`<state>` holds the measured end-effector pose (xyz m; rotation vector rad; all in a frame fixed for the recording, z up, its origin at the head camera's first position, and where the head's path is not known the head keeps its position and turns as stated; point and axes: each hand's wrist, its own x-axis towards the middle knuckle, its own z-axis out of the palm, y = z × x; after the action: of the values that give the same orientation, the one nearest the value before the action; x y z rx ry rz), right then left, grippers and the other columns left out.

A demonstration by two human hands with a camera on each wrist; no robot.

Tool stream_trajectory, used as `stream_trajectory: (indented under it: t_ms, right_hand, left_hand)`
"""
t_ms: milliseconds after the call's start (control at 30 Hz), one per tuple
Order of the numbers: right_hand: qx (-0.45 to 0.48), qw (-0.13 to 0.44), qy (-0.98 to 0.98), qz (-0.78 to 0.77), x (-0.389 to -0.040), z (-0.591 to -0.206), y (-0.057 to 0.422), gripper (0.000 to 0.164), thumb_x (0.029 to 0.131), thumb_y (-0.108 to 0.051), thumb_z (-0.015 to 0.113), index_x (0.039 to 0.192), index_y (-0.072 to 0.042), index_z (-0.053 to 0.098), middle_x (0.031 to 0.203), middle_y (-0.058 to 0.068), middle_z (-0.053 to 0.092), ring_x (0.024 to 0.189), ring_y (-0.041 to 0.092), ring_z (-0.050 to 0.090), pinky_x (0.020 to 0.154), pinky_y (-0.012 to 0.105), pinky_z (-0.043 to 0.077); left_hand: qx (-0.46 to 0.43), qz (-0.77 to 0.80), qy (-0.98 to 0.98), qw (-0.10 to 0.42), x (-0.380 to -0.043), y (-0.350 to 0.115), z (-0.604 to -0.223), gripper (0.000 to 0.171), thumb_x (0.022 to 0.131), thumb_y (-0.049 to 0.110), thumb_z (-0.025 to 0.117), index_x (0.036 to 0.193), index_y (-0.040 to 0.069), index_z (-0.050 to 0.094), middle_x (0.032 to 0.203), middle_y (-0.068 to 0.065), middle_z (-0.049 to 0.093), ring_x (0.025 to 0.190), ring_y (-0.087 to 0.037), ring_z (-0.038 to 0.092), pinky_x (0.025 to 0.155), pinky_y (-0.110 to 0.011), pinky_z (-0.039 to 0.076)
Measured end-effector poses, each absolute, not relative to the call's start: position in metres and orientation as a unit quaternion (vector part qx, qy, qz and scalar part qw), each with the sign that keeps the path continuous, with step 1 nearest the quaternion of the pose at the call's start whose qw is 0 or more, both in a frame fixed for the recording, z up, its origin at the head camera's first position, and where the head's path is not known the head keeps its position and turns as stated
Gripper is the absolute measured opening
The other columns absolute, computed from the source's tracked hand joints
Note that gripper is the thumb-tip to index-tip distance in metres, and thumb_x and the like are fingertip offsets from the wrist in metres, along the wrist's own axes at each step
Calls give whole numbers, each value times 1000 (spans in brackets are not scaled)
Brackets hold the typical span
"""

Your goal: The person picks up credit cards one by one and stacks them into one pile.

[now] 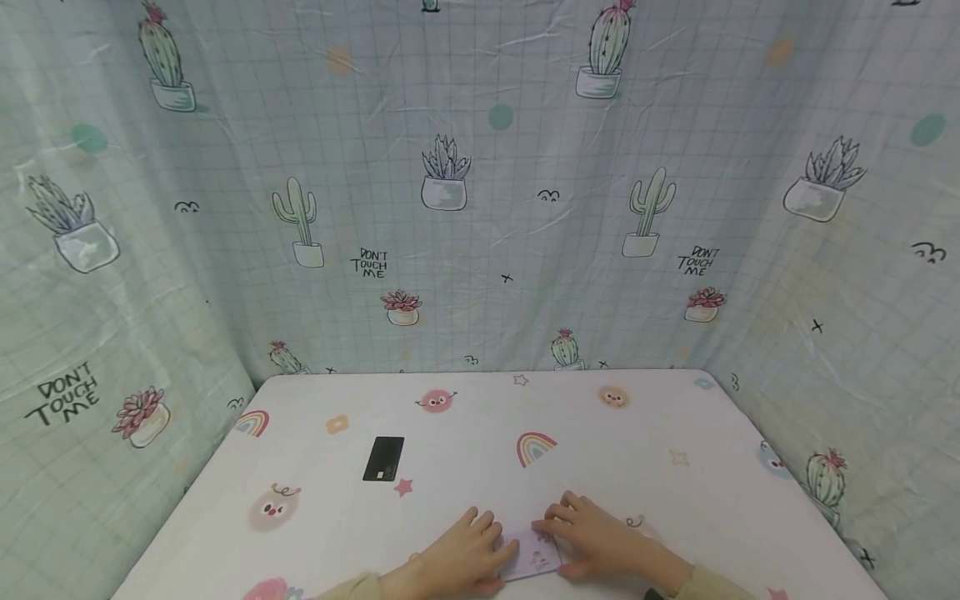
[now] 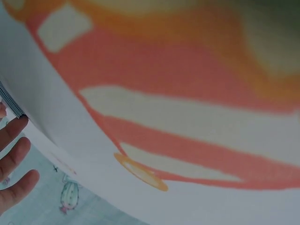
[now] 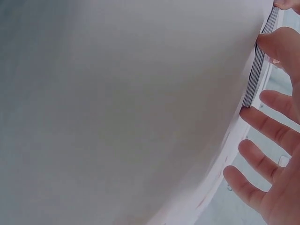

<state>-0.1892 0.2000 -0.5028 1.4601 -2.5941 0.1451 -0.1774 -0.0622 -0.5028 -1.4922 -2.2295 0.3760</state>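
A thin stack of cards (image 1: pixel 534 562) with a pale purple, patterned top lies flat near the table's front edge. My left hand (image 1: pixel 467 552) holds its left side, and my right hand (image 1: pixel 600 540) grips the right side with thumb and fingers spread along it. Striped layers show on the stack's edge (image 3: pixel 255 77) in the right wrist view, where the thumb and a fingertip press its two ends. Only a corner of the stack (image 2: pixel 10 102) enters the left wrist view, with a fingertip of the left hand (image 2: pixel 16 157) against it.
A black card (image 1: pixel 384 459) with a small pale mark lies farther back on the left. The white table (image 1: pixel 465 467) carries printed rainbows, stars and smiling faces. Cactus-print curtains (image 1: pixel 480 250) enclose its back and both sides.
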Motion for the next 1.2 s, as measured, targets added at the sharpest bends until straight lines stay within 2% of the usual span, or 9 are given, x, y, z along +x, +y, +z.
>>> stream_trajectory:
  t_ms: [467, 767, 1000, 1200]
  right_hand:
    - [482, 78, -872, 38, -188, -498, 201, 59, 77, -54, 56, 126, -23, 48, 108, -11, 52, 95, 6, 40, 79, 28, 42]
    - [472, 60, -879, 37, -191, -494, 201, 55, 82, -54, 50, 128, -25, 46, 112, -9, 53, 102, 13, 47, 85, 40, 43]
    - [489, 79, -868, 29, -196, -490, 199, 54, 82, -53, 50, 126, -21, 49, 110, -8, 53, 100, 14, 46, 83, 37, 43]
    - [476, 39, -878, 13, -201, -484, 193, 53, 83, -54, 48, 127, -26, 46, 113, -8, 53, 102, 15, 46, 84, 39, 42]
  left_hand:
    - [-534, 131, -809, 208, -176, -64, -500, 44, 85, 57, 40, 116, 27, 50, 95, 7, 57, 91, -13, 52, 81, -35, 45]
    - [-528, 121, -818, 193, -175, -68, -498, 48, 85, 59, 37, 118, 26, 49, 96, 6, 57, 92, -14, 53, 81, -36, 45]
    - [-525, 110, -823, 188, -177, -73, -496, 47, 86, 58, 38, 117, 26, 51, 95, 6, 58, 91, -14, 53, 80, -36, 46]
    - [-522, 105, -826, 184, -182, -81, -497, 46, 86, 57, 37, 118, 26, 50, 95, 7, 58, 93, -15, 53, 79, -36, 45]
